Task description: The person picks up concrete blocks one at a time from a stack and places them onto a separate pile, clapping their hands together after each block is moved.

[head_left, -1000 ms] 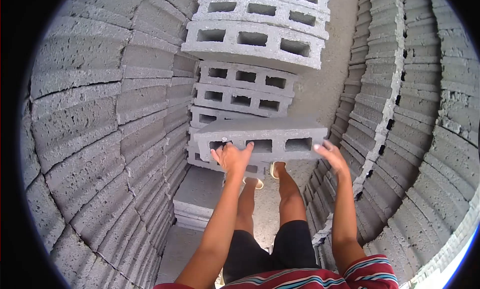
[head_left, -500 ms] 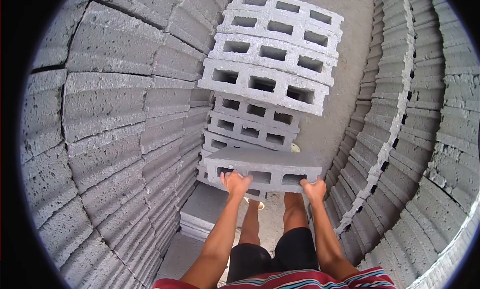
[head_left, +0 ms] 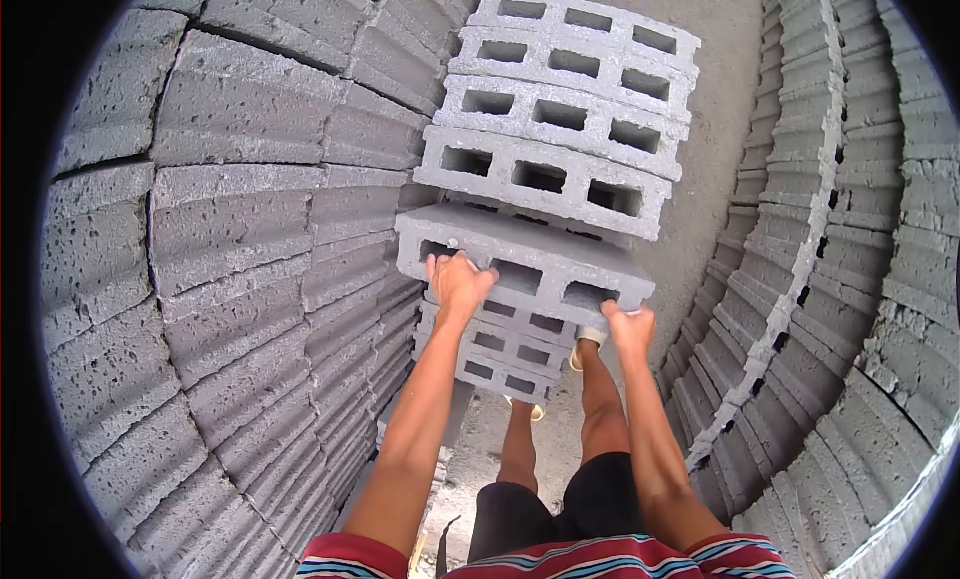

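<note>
A grey hollow concrete block (head_left: 540,244) with three rectangular holes spans the space between my hands. My left hand (head_left: 460,282) grips it at the left hole, the fingers hooked into the opening. Around the lower right corner my right hand (head_left: 630,329) is closed, beside the right hole. The block lies close in front of a row of upper blocks (head_left: 548,169) and overlaps the lower stack (head_left: 515,351) beneath it in this view.
A tall wall of stacked blocks (head_left: 240,209) rises close on my left. Another curved wall of blocks (head_left: 780,279) stands on the right. A strip of bare ground (head_left: 715,129) runs beside the middle stack. My feet stand near the lower stack's base.
Both hands have carried the block forward, away from my body, toward the row of upper blocks. More of the lower stack shows beneath it. Both hands keep their grip.
</note>
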A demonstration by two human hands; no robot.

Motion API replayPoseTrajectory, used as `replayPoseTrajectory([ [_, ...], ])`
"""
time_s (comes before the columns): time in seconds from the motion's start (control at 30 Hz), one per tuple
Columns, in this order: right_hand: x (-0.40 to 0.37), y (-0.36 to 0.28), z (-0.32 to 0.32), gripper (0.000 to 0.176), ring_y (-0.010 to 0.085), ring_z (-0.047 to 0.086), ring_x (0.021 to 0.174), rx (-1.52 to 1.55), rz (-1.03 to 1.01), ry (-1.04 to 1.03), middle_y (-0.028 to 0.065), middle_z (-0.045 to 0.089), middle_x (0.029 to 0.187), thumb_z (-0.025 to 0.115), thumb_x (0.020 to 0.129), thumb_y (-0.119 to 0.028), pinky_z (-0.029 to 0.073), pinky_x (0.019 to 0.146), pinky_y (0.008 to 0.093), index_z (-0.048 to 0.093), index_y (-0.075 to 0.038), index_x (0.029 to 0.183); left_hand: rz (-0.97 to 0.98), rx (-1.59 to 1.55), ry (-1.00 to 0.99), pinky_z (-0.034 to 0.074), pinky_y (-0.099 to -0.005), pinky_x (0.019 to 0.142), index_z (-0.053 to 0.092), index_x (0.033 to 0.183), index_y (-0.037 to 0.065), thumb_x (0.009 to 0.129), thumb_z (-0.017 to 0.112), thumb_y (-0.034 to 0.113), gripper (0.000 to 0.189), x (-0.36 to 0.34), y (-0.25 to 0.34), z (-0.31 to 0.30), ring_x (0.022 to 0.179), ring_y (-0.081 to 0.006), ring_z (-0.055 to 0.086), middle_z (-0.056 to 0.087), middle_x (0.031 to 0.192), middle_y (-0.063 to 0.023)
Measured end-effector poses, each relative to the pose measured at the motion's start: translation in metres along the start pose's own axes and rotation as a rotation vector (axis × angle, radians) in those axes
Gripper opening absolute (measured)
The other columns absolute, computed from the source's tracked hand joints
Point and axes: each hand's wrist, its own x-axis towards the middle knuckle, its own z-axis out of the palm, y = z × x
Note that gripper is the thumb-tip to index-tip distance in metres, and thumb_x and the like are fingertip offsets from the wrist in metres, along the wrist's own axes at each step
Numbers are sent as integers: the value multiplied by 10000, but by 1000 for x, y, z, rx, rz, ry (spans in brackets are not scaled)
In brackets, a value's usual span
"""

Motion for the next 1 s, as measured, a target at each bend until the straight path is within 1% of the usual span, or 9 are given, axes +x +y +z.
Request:
replayPoseTrajectory([
  [0.07,9,-7,7,435,303,619,753,3,12,-5,162,640,765,660,537,-291,453,707,373,615,-4,861,-18,36,-24,186,-321,1015,595,696,38,549,678,365,368,17,7,-6,886,-233,537,611,751,-113],
  [0.2,29,-18,18,463,303,619,757,-33,18,15,163,639,757,666,537,-303,452,710,378,615,-8,890,-14,22,-24,198,-319,1008,601,649,58,546,676,359,327,38,12,-6,891,-240,546,620,767,-124],
  [0.47,46,-28,24,506,314,619,741,-129,83,-27,172,638,755,674,533,-308,455,718,381,605,51,882,-45,39,-80,222,-322,993,621,703,54,533,682,358,354,61,15,-3,900,-235,557,629,804,-122],
  [0.5,44,-31,25,480,306,621,727,-192,25,46,168,640,751,668,534,-293,456,717,377,610,34,881,-62,63,-109,217,-323,996,620,700,53,537,681,357,350,63,18,-6,898,-234,557,629,799,-120],
  [0.6,45,-28,29,454,302,622,735,-78,89,23,164,642,761,663,529,-278,457,715,378,614,17,871,-44,46,-87,195,-328,1009,631,656,67,533,674,303,269,65,17,-3,883,-227,535,621,776,-108],
  [0.83,45,-47,26,457,372,598,742,-357,140,68,233,611,749,643,527,-302,453,704,414,606,50,817,-38,62,-71,180,-349,1008,639,639,65,566,685,301,251,65,22,-2,883,-219,524,620,763,-106],
  [0.93,42,-47,28,449,392,589,757,-347,50,127,255,601,760,639,531,-293,453,709,423,602,69,795,-17,11,-34,193,-358,996,604,616,61,553,688,325,284,65,20,1,846,-234,534,601,725,-108],
  [0.97,44,-44,30,444,365,604,721,-294,54,136,254,601,726,647,516,-321,454,690,416,608,81,700,-25,-5,-37,171,-362,1006,604,613,58,557,689,328,288,64,20,1,878,-235,526,603,740,-106],
  [1.0,41,-47,28,447,367,603,727,-321,64,142,258,601,739,646,515,-321,453,691,416,608,83,701,-36,7,-84,163,-367,1010,611,640,53,567,683,339,304,63,21,0,906,-236,517,605,774,-110],
])
